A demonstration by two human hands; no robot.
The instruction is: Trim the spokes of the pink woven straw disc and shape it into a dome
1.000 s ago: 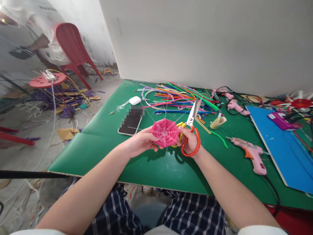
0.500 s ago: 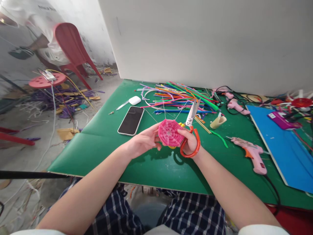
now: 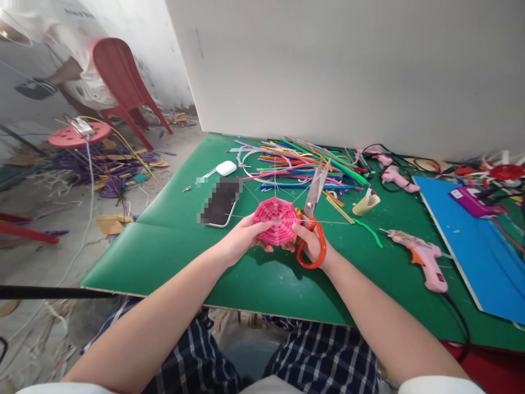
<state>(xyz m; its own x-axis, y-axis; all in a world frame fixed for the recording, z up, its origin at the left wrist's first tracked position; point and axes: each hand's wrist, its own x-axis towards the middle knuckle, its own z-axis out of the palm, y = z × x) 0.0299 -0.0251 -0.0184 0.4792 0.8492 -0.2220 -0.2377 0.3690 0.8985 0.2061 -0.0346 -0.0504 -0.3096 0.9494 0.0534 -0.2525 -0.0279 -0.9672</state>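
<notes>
Shifted left above the bench (image 3: 164, 257), the pink woven disc (image 3: 278, 221) is clamped between my left grip (image 3: 246, 232) and right grip (image 3: 313, 246), orange-handled scissors (image 3: 310, 206) also in the right, seemingly for steadying, and the next move calls for keeping its thin spokes (image 3: 328, 222) clear of them.

Hands at the table (image 3: 143, 257): two, one left hand (image 3: 241, 235) and one right hand (image 3: 313, 246). Pink disc (image 3: 276, 221), one; scissors (image 3: 310, 206), one pair; phone (image 3: 221, 203), one; white case (image 3: 226, 168), one; blue board (image 3: 463, 241), one; red stool (image 3: 61, 138), one. Glue guns: one in front (image 3: 429, 262); those behind overlap, number unclear. Fuzzy sticks (image 3: 287, 187): numerous, overlapping, not countable.
</notes>
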